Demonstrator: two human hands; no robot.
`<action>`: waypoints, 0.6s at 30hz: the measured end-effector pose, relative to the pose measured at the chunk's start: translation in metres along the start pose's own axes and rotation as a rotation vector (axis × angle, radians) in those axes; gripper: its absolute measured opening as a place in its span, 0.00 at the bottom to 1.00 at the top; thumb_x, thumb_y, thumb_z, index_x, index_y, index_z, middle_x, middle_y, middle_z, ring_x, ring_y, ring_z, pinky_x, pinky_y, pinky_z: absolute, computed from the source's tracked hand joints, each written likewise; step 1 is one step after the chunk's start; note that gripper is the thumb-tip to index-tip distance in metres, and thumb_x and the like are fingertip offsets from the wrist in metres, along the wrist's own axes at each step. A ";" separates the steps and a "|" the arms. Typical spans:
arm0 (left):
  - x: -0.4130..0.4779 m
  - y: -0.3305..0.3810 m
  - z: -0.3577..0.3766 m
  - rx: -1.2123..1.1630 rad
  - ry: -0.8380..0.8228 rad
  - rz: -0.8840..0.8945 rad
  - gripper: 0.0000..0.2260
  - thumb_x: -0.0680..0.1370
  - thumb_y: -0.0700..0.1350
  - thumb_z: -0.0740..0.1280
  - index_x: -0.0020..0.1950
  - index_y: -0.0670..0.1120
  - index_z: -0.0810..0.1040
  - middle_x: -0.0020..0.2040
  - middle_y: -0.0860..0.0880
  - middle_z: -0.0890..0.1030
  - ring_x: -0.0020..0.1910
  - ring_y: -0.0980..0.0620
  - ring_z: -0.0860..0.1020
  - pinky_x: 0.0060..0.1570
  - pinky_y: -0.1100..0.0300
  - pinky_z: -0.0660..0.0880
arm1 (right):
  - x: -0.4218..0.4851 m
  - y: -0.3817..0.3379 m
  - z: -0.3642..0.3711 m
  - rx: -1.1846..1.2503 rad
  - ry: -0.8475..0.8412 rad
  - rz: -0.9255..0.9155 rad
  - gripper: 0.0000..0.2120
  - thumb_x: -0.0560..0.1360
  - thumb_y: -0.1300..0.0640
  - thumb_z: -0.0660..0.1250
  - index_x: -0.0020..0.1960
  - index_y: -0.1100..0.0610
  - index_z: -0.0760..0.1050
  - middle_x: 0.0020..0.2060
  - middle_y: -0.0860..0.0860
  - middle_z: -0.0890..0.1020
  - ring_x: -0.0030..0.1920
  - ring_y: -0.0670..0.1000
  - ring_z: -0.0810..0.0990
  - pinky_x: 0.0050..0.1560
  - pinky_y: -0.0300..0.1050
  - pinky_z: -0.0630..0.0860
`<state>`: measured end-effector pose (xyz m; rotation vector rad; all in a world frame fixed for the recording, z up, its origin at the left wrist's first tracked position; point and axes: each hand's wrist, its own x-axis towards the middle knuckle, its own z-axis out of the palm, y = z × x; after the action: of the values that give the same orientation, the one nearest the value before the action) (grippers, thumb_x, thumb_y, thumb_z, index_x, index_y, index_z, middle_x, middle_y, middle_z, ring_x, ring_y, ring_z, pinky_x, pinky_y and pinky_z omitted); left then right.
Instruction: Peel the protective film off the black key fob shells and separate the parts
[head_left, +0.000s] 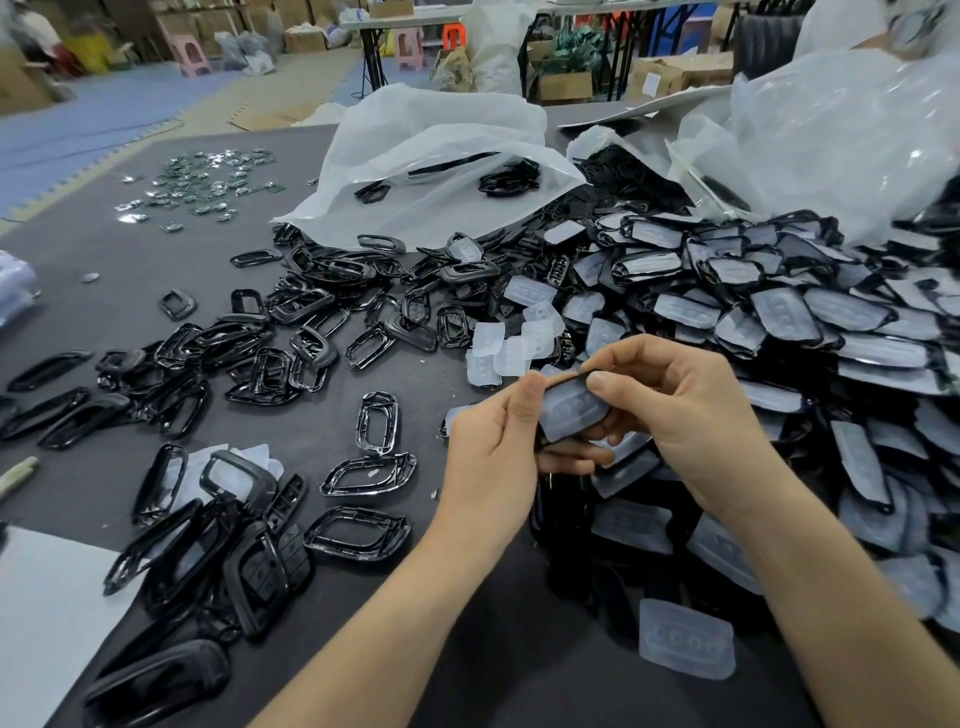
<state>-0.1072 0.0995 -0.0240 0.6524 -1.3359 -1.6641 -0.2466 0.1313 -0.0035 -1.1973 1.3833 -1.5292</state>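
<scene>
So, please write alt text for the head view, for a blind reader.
A person's left hand and right hand pinch one film-covered black plastic key fob shell above a dark grey table. More film-covered shells pile at right; bare black frames lie left.

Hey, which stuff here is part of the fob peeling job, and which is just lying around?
Job: left hand and right hand pinching the held shell; pile of film-covered shells; separated black frames; clear button pads.
Lying about: green circuit boards; pink stool; cardboard box; white sheet.
</scene>
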 end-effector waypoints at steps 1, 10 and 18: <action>0.000 0.000 -0.001 -0.008 -0.007 0.006 0.19 0.78 0.54 0.55 0.53 0.45 0.81 0.38 0.45 0.85 0.32 0.49 0.84 0.32 0.63 0.79 | 0.000 0.000 0.000 -0.006 0.011 -0.006 0.09 0.74 0.68 0.68 0.40 0.57 0.80 0.30 0.51 0.82 0.27 0.49 0.78 0.29 0.37 0.74; -0.002 0.002 -0.002 0.045 -0.019 0.061 0.12 0.79 0.43 0.62 0.61 0.45 0.77 0.38 0.47 0.85 0.32 0.49 0.84 0.33 0.63 0.79 | 0.001 -0.001 -0.002 -0.043 0.052 -0.053 0.08 0.74 0.67 0.69 0.40 0.55 0.80 0.31 0.50 0.82 0.30 0.46 0.78 0.30 0.36 0.75; 0.000 -0.003 -0.004 0.112 0.024 0.080 0.13 0.83 0.35 0.56 0.55 0.45 0.79 0.36 0.46 0.84 0.30 0.49 0.83 0.31 0.65 0.77 | 0.001 -0.001 -0.001 -0.050 0.040 -0.047 0.08 0.74 0.67 0.68 0.40 0.57 0.80 0.30 0.51 0.81 0.29 0.48 0.77 0.29 0.36 0.75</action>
<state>-0.1053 0.0975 -0.0279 0.6729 -1.4272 -1.5215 -0.2478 0.1309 -0.0023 -1.2438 1.4360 -1.5674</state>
